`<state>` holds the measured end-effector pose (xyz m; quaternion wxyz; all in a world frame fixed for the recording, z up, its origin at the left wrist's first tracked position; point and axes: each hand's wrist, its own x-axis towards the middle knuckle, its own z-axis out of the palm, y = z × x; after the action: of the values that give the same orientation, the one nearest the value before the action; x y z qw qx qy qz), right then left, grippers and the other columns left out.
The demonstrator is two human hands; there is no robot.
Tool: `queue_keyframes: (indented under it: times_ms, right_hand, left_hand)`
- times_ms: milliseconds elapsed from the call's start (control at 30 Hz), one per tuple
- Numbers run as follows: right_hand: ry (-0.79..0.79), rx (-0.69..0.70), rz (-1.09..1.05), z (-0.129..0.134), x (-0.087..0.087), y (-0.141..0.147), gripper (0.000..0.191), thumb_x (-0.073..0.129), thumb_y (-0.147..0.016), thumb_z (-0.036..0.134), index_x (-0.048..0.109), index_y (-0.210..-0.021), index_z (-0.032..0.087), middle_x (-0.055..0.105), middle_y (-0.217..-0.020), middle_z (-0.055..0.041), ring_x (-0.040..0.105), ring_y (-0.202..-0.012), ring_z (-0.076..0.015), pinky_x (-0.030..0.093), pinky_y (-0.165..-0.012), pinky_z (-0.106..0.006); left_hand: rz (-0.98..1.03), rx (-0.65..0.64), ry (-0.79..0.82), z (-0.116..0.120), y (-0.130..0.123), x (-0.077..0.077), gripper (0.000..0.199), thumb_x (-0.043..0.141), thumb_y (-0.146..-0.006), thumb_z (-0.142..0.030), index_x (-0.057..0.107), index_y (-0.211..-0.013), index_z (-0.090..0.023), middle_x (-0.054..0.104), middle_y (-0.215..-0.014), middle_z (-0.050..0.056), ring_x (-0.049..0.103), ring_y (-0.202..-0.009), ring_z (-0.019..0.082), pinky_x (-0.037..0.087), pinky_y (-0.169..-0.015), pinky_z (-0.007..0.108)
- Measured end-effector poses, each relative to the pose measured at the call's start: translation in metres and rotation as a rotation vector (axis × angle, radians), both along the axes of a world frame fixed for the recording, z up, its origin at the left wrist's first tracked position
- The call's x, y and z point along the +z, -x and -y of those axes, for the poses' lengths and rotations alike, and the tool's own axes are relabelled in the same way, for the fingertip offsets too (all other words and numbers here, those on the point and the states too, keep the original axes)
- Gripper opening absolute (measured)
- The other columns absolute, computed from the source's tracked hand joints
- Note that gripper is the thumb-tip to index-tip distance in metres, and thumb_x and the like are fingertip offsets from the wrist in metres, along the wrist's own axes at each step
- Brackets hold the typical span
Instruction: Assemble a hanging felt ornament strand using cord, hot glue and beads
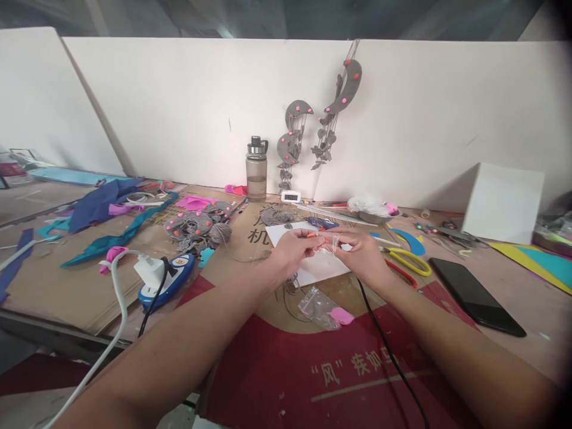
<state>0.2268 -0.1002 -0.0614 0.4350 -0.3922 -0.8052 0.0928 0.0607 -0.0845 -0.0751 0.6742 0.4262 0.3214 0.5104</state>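
My left hand point(295, 249) and my right hand point(361, 251) meet above a sheet of white paper point(319, 273) on the cardboard. Between the left fingers, pinched together, shows a bit of something small and orange point(311, 235). The right fingers are closed on a piece of clear plastic point(335, 242), which looks like a small bag. Just below the paper lies a clear zip bag point(316, 305) with a pink piece point(342, 316) at its end. Behind the hands is a glue gun point(322, 223), partly hidden, blue and dark.
Yellow-handled scissors point(417, 265) and a black phone point(476, 296) lie at right. Left are grey felt pieces with pink dots point(196, 226) and a blue power strip point(179, 277). A bottle point(256, 173) stands behind. A black cable point(388, 345) crosses the red cardboard point(268, 369).
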Motion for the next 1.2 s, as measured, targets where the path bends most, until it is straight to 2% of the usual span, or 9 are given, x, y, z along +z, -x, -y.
queue_keyframes:
  times_ms: [200,400,500,667,900,1067,1200]
  right_hand:
    - [-0.213,-0.067,-0.008,0.004,-0.009,0.0,0.022,0.063,-0.083,0.025,0.075,-0.102,0.025,0.072,-0.103,-0.0051,0.066,-0.097,-0.0216,0.053,-0.089,-0.037]
    - [-0.276,-0.06,-0.027,0.004,-0.013,-0.001,0.024,0.065,-0.082,0.022,0.074,-0.104,0.025,0.07,-0.106,-0.0056,0.065,-0.097,-0.0209,0.053,-0.089,-0.036]
    - [-0.204,-0.048,-0.029,0.002,-0.011,0.0,0.023,0.065,-0.082,0.023,0.074,-0.103,0.026,0.07,-0.104,-0.0053,0.065,-0.097,-0.0207,0.052,-0.089,-0.036]
    - [-0.064,-0.023,-0.015,0.003,-0.005,0.004,0.019,0.065,-0.082,0.026,0.075,-0.098,0.027,0.069,-0.102,-0.0051,0.064,-0.097,-0.0204,0.051,-0.088,-0.036]
    - [0.013,-0.027,-0.131,0.005,-0.007,0.008,0.021,0.066,-0.08,0.028,0.076,-0.099,0.029,0.071,-0.103,-0.0052,0.064,-0.098,-0.0209,0.05,-0.089,-0.037]
    - [0.181,-0.013,-0.253,0.005,-0.01,0.011,0.023,0.07,-0.076,0.036,0.076,-0.097,0.028,0.073,-0.099,-0.0041,0.065,-0.096,-0.022,0.051,-0.088,-0.038]
    - [0.216,-0.001,-0.221,0.004,-0.006,0.01,0.024,0.07,-0.075,0.037,0.076,-0.097,0.029,0.071,-0.103,-0.0039,0.064,-0.1,-0.0221,0.049,-0.09,-0.038]
  left_hand:
    - [0.018,0.015,0.006,0.0,0.0,0.002,0.035,0.086,-0.049,-0.02,0.061,-0.072,-0.011,0.06,-0.068,0.002,0.051,-0.058,0.007,0.037,-0.059,0.025]
    - [0.021,0.027,0.011,0.001,-0.001,0.002,0.036,0.086,-0.049,-0.019,0.061,-0.074,-0.011,0.062,-0.071,0.003,0.055,-0.061,0.009,0.04,-0.063,0.027]
    - [0.002,0.019,0.005,0.0,0.0,0.001,0.036,0.086,-0.05,-0.021,0.061,-0.074,-0.012,0.062,-0.07,0.003,0.055,-0.06,0.009,0.04,-0.062,0.026]
    - [-0.01,-0.065,-0.033,-0.005,0.004,0.001,0.038,0.086,-0.053,-0.021,0.063,-0.081,-0.011,0.06,-0.066,0.0,0.048,-0.053,0.006,0.033,-0.053,0.024]
    - [-0.004,-0.05,0.009,-0.006,0.007,0.004,0.034,0.087,-0.051,-0.02,0.062,-0.073,-0.011,0.061,-0.066,0.002,0.053,-0.057,0.008,0.038,-0.056,0.023]
    - [-0.043,-0.059,-0.009,-0.008,0.009,0.001,0.034,0.087,-0.052,-0.024,0.063,-0.072,-0.011,0.06,-0.063,0.001,0.052,-0.054,0.008,0.037,-0.052,0.023]
    - [-0.09,-0.067,-0.064,-0.013,0.012,0.0,0.034,0.087,-0.053,-0.027,0.063,-0.071,-0.012,0.06,-0.062,0.002,0.054,-0.055,0.009,0.038,-0.053,0.023]
